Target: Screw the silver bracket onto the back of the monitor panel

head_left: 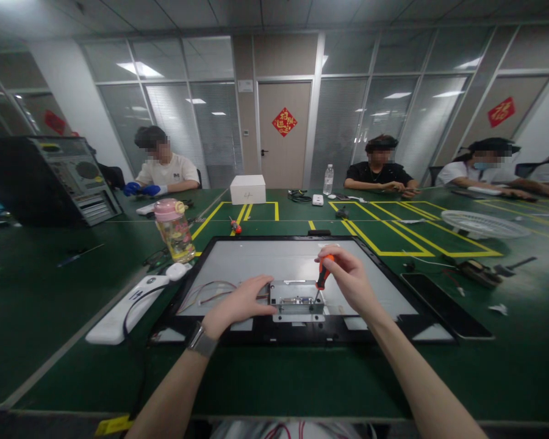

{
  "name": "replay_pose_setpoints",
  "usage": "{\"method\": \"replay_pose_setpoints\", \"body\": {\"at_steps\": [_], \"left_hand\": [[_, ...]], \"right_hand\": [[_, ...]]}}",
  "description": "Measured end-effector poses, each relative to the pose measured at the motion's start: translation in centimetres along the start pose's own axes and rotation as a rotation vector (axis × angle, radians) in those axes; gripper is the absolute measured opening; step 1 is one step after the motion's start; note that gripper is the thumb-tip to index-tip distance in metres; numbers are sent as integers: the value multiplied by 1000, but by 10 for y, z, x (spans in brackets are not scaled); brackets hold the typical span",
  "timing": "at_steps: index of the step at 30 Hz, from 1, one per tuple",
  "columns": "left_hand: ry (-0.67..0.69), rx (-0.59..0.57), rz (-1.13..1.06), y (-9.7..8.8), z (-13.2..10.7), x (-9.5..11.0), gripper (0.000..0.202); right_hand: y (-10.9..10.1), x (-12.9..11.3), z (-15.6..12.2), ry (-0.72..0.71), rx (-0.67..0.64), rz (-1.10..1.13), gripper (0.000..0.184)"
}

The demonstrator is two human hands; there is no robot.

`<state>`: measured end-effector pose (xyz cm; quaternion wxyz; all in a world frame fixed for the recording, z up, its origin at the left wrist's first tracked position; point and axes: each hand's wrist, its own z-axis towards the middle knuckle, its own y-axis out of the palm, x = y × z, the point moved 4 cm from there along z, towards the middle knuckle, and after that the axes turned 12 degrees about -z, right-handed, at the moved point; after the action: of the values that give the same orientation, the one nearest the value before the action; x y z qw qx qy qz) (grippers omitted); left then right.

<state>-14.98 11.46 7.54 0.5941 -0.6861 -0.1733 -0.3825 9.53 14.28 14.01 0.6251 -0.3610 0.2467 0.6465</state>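
Observation:
My right hand [348, 275] is closed around the orange-and-black handle of a screwdriver [321, 277]. The screwdriver's shaft points down at the right part of a metal bracket [297, 318], where its tip is hard to make out. At the bracket's left end is my left hand [238, 302], thumb and fingers set against its near and far sides. The bracket lies on a large flat display panel [256, 253] with a black frame and a pale grey surface. Thin cables [205, 292] run across the panel to the left of the bracket, partly behind my left hand.
Left of the panel are a white bar-shaped device [123, 311] and a pink-lidded bottle [176, 231]. A dark, phone-like slab [443, 305] lies to the right. Beyond stand a white box [247, 189] and water bottle [329, 180]. Several people sit across the green table [302, 378].

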Motion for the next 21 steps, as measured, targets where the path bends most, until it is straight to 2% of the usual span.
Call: {"method": "replay_pose_setpoints", "body": {"at_steps": [6,13,21], "left_hand": [[-22,-5,9,-2,-2,6,74],[-11,-13,13,-1,-1,3,76],[-19,-14,14,-2,-2,8,74]], "right_hand": [[2,2,-1,36,-64,82,27],[0,6,-1,25,-27,22,21],[4,4,-1,50,-79,169,27]]}}
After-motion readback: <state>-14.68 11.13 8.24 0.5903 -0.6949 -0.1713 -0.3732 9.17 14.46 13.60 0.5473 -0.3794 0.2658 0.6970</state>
